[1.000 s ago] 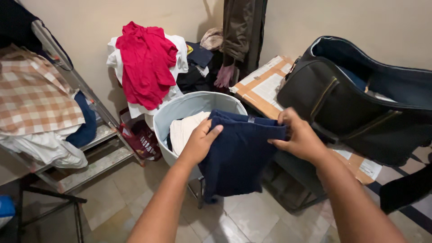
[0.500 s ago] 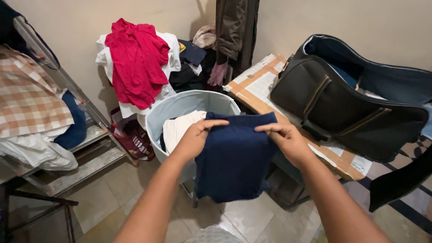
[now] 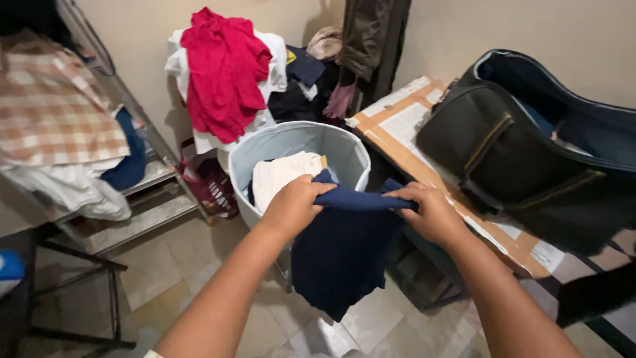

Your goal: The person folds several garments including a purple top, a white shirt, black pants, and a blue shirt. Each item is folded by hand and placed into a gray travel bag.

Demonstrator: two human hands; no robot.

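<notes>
A navy blue garment (image 3: 344,252) hangs in front of me, gripped along its top edge by both hands. My left hand (image 3: 291,207) clutches its left end and my right hand (image 3: 430,212) pinches its right end. The cloth droops down toward the tiled floor. Just behind it stands a pale blue round laundry basket (image 3: 344,149) holding a cream cloth (image 3: 281,178) and some dark fabric.
A red garment (image 3: 222,69) lies over white clothes against the wall. At the left a metal rack (image 3: 142,212) bears a checked cloth (image 3: 56,113). At the right an open black bag (image 3: 523,146) rests on a cardboard-covered surface (image 3: 397,126).
The garment's top edge has been folded over and lowered; both hands have dropped a little and closed tighter on it. The view has shifted slightly.
</notes>
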